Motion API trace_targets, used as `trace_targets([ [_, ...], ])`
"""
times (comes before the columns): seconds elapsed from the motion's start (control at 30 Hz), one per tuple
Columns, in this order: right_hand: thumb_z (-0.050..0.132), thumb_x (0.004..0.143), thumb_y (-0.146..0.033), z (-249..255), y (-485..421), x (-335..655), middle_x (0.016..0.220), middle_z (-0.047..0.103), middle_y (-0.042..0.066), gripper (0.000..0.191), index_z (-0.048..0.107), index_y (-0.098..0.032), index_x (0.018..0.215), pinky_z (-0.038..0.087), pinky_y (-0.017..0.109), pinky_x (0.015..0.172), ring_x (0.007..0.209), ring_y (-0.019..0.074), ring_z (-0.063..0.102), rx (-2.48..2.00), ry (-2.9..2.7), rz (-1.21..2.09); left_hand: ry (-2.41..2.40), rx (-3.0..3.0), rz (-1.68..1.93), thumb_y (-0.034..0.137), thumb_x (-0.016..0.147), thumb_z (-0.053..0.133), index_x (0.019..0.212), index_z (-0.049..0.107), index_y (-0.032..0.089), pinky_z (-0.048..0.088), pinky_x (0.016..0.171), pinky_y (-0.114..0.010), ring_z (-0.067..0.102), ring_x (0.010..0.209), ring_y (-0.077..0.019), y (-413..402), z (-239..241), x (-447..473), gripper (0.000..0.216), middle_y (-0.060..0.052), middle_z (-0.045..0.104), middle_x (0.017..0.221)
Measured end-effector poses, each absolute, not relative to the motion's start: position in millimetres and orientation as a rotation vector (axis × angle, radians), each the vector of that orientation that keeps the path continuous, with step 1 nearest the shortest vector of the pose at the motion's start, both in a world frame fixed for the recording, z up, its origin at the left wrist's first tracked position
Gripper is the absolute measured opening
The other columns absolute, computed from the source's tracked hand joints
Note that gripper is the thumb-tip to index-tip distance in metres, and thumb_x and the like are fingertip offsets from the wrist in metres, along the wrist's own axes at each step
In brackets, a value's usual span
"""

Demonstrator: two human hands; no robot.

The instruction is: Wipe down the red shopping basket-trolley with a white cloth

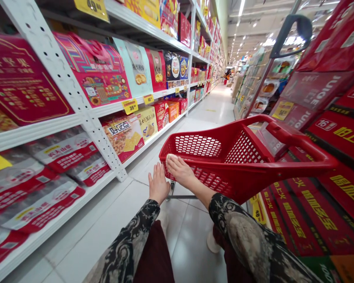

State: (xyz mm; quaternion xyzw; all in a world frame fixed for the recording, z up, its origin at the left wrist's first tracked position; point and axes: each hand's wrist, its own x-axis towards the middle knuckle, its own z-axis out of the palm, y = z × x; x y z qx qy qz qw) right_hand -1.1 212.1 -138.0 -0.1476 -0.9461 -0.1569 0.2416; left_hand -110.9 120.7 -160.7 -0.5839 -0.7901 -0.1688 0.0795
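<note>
A red plastic shopping cart (212,159) stands crosswise in front of me, its perforated basket showing nothing inside. My right hand (181,171) presses a small cream-coloured cloth (171,157) against the rim at the basket's left end, fingers laid over it. Just to the left, my left hand (159,184) is held up with its fingers stretched out and nothing in it. Its fingertips are close to the basket's end wall; whether they touch it I cannot tell. The cart's handle (321,155) points to the right.
White shelves (88,114) with boxed snacks and packs of bottled water (44,196) line the left side. Stacked red drink cartons (309,212) crowd the cart's right side, beside a metal pole with a grey handle (292,33). A tiled aisle (212,102) runs ahead.
</note>
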Motion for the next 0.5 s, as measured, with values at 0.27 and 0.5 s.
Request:
trace_targets([
  [0.27,0.044,0.089,-0.016,-191,204,12,0.127,0.052,0.015,0.03,0.058,-0.007,0.113,0.034,0.043,0.105,0.126,0.024,0.04,-0.303,-2.706,-0.385,-2.279,-1.848,-0.472,0.014,0.073,0.042,0.138,0.023,0.003,0.022,0.107,-0.053,0.019,0.137,-0.0271,124,-157,-103,0.069,-0.019,0.019,0.148],
  [0.5,0.041,0.089,-0.016,-149,208,23,0.134,0.048,0.009,0.031,0.058,-0.012,0.115,0.034,0.041,0.106,0.127,0.0237,0.038,-0.363,-2.578,-0.416,-2.266,-1.736,-0.661,0.024,0.085,0.031,0.138,0.025,0.004,0.024,0.107,-0.052,0.022,0.136,-0.0249,152,-124,-101,0.056,-0.018,0.023,0.147],
])
